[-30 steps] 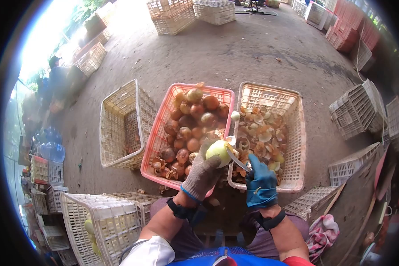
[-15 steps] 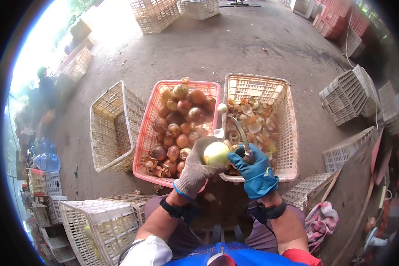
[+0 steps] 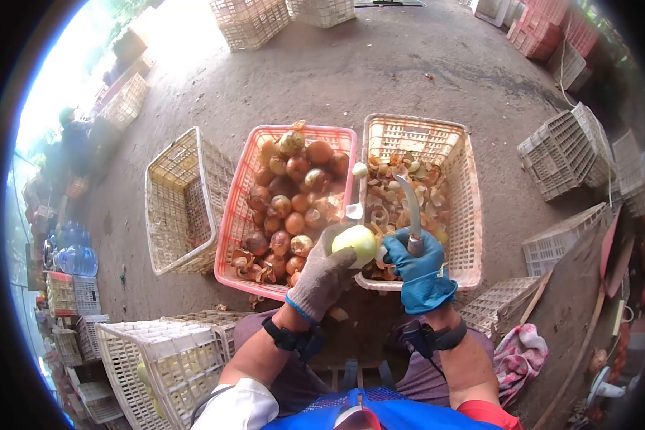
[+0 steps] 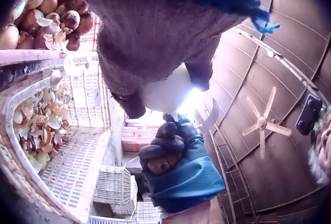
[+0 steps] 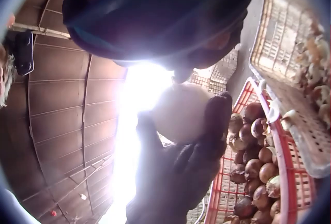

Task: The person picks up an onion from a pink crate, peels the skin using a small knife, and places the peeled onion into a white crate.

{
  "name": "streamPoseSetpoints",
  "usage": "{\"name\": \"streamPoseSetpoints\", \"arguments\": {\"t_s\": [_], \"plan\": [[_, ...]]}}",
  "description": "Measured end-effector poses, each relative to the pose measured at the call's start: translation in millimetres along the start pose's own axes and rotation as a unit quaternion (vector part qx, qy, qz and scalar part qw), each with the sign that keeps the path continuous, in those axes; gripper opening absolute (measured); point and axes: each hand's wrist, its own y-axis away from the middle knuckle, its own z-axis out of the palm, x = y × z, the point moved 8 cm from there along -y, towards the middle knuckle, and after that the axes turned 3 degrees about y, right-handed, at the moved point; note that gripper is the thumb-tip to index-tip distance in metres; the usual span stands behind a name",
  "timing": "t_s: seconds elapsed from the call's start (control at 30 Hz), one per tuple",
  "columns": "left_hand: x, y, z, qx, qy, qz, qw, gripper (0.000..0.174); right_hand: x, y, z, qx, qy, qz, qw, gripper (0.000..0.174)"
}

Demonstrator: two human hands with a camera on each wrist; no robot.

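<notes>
A pale peeled onion (image 3: 358, 242) is held by my left hand (image 3: 318, 278), which wears a grey knitted glove. Its fingers and thumb curve around the onion's sides, as the right wrist view also shows around the onion (image 5: 182, 111). My right hand (image 3: 419, 271), in a blue glove, grips the handle of a curved knife (image 3: 412, 204). The blade points up and away from the onion. In the left wrist view the thumb side of the right hand (image 4: 176, 167) comes right up to the onion's lower edge.
Ahead of my left hand stands a pink crate (image 3: 229, 236) of unpeeled onions. Beside it, a whitish crate (image 3: 468, 236) holds peelings. Another whitish crate (image 3: 166, 215) tilts at the left, and a white crate (image 3: 186, 365) near my left arm contains pale onions. A patterned cloth (image 3: 521, 358) lies at right.
The knife has come off the onion, and its blade has swung upright. The right hand turned and came toward the onion, then drew slightly back. The left hand keeps holding the onion.
</notes>
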Motion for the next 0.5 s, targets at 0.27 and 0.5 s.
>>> {"name": "streamPoseSetpoints", "arguments": {"t_s": [0.27,0.5], "plan": [[-9.0,-1.3,5.1,-0.036,0.087,-0.022,0.995,0.077,-13.2,1.4,-6.7,0.029,0.131,-0.131,0.982,0.017],[5.8,4.0,20.0,-0.067,0.141,-0.010,0.988,0.061,-21.5,1.5,-23.3,0.091,0.249,-0.213,0.940,0.016]]}}
